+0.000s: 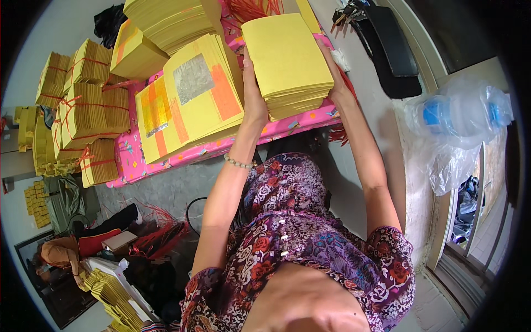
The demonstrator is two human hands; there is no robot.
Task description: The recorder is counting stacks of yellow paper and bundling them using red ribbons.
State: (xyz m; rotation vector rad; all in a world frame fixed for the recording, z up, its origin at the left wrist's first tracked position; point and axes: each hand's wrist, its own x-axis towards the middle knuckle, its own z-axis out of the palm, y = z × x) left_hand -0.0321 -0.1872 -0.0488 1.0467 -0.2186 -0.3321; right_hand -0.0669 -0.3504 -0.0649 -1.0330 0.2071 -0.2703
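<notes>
A thick stack of yellow paper point(287, 55) stands at the near edge of a table covered in pink patterned cloth point(296, 123). My left hand point(253, 91) presses along its left side, and my right hand point(337, 74) grips the right side, its fingertips partly hidden behind the sheets. The layers at the front edge sit slightly uneven. Just left of my left hand lies a fanned pile of yellow sheets point(228, 83), some bearing a silver square point(193, 79) and orange stripes; another shows a gold patch point(155, 108).
Red-tied yellow paper bundles point(99, 113) crowd the table's left end. Taller stacks point(171, 25) and red ties point(254, 8) are at the back. A plastic-wrapped bottle point(453, 116) stands right, near a black pouch point(387, 50) and keys point(345, 14). Another person point(63, 252) sits lower left.
</notes>
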